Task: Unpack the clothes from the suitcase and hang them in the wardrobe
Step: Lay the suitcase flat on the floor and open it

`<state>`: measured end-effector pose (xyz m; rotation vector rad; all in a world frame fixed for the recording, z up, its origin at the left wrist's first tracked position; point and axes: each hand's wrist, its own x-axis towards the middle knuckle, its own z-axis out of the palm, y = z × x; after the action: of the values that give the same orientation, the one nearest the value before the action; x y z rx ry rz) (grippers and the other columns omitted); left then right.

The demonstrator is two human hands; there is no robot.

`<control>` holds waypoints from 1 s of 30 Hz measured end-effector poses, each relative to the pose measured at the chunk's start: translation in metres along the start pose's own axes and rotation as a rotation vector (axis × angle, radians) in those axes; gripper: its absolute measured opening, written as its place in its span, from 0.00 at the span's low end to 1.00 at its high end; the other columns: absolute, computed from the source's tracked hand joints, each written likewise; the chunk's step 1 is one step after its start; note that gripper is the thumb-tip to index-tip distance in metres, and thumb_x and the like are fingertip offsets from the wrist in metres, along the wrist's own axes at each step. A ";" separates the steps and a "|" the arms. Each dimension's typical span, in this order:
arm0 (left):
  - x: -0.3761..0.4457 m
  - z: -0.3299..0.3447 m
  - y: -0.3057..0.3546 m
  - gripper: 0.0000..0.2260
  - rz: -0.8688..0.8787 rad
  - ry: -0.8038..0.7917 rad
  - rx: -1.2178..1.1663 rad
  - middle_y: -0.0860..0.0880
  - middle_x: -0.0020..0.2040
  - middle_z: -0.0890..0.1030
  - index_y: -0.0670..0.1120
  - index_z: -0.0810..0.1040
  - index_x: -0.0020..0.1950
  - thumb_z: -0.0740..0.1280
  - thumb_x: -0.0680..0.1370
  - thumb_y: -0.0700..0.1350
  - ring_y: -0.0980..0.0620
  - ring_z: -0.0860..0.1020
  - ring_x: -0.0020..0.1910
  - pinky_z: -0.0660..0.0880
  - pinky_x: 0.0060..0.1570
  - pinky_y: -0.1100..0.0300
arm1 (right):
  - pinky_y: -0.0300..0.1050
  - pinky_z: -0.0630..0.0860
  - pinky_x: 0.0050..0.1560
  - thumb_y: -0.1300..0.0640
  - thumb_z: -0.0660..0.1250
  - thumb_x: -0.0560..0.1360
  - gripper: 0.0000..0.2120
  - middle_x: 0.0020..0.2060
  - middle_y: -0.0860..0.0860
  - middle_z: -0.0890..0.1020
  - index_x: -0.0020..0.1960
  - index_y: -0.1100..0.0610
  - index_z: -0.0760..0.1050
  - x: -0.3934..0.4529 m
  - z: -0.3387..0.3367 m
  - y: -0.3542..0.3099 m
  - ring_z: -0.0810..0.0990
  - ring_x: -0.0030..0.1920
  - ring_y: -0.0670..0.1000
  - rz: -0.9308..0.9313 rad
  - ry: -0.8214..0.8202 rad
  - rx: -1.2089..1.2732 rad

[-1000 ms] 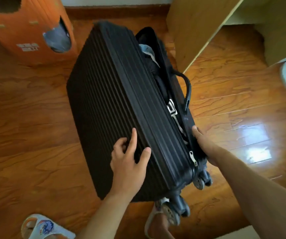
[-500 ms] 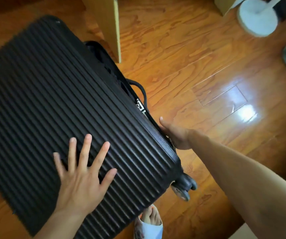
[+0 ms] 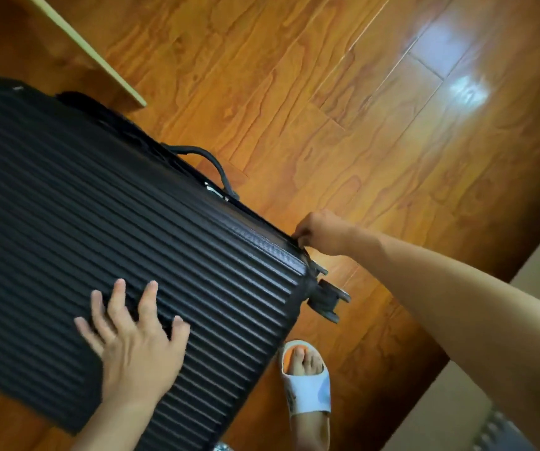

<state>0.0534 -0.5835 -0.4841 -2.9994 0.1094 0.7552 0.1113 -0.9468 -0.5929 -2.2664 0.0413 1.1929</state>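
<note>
1. Black ribbed plastic fills the left of the head view: the suitcase [image 3: 99, 229] lies broad side up on the wooden floor [image 3: 343, 109], and its shell looks nearly closed, though the seam along the far edge is partly blurred.
2. Left hand [image 3: 135, 346] rests flat on the ribbed shell near its close edge, fingers [image 3: 117, 301] spread and straight, holding nothing; the palm presses down on the ridges.
3. Right hand [image 3: 322, 232] sits at the suitcase's corner, up and to the right of the flat left hand, its fingers curled and pinching something small at the zipper line. The pinched piece is too small to name for sure; it looks like a zipper pull.
4. Just below that pinch, the wheels [image 3: 327, 296] stick out from the corner, off the floor.
5. Up and left of the pinch along the same edge, the side handle [image 3: 210, 162] arches out from the case, with a pale metal fitting [image 3: 213, 190] beside its nearer end.
6. Beneath the wheels, a foot in a white slipper [image 3: 307, 388] stands on the floor, close to the suitcase's near corner.
7. Far from both hands, at the upper left, a pale wooden panel [image 3: 92, 53] runs slantwise above the suitcase's far end.
8. No clothes can be seen.
</note>
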 end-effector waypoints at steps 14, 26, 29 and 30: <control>0.076 -0.030 0.105 0.31 0.781 -0.024 0.388 0.43 0.81 0.58 0.58 0.54 0.82 0.42 0.82 0.68 0.36 0.47 0.81 0.47 0.73 0.26 | 0.45 0.66 0.39 0.66 0.67 0.75 0.10 0.36 0.51 0.74 0.42 0.56 0.68 -0.040 0.040 0.051 0.70 0.40 0.52 -0.403 0.379 -0.269; 0.077 -0.030 0.110 0.30 0.773 -0.041 0.344 0.43 0.81 0.57 0.60 0.56 0.81 0.43 0.81 0.69 0.39 0.46 0.82 0.43 0.74 0.28 | 0.41 0.59 0.40 0.63 0.63 0.77 0.09 0.37 0.47 0.70 0.43 0.53 0.65 -0.060 0.095 0.059 0.66 0.41 0.48 -0.252 0.558 -0.067; 0.077 -0.028 0.108 0.30 0.769 -0.044 0.336 0.44 0.81 0.56 0.61 0.55 0.81 0.44 0.81 0.69 0.40 0.45 0.82 0.42 0.74 0.28 | 0.38 0.62 0.41 0.60 0.65 0.79 0.08 0.38 0.45 0.73 0.44 0.51 0.68 -0.076 0.124 0.053 0.67 0.40 0.45 -0.233 0.578 0.094; 0.077 -0.027 0.108 0.30 0.768 -0.045 0.333 0.44 0.81 0.55 0.61 0.55 0.81 0.43 0.81 0.69 0.40 0.45 0.82 0.42 0.74 0.28 | 0.34 0.62 0.42 0.61 0.66 0.79 0.08 0.39 0.45 0.74 0.44 0.52 0.70 -0.081 0.137 0.050 0.67 0.40 0.44 -0.220 0.600 0.176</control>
<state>0.1250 -0.6976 -0.5002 -2.5681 1.2880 0.7359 -0.0535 -0.9393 -0.6149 -2.3164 0.1163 0.3562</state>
